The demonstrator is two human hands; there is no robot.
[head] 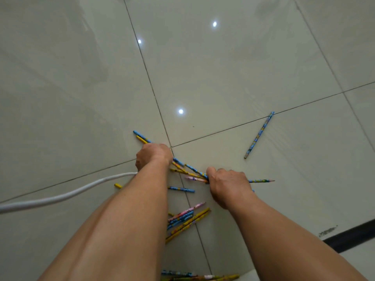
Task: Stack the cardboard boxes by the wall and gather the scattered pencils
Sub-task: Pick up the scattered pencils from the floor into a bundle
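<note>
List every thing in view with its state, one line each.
left hand: grips pencil bunch
right hand: grips the bunch too
pencil bunch: held in both hands, fanned
lone blue pencil: flat on floor, apart
loose pencils: scattered on floor, ungathered
white cable: lying on floor

An indoor room (home or office, I cannot tell): a glossy pale tiled floor (223,67) carries three round light reflections (180,111), a white cable (60,196) lies across it, and a dark strip (351,238) borders its lower-right edge.
</note>
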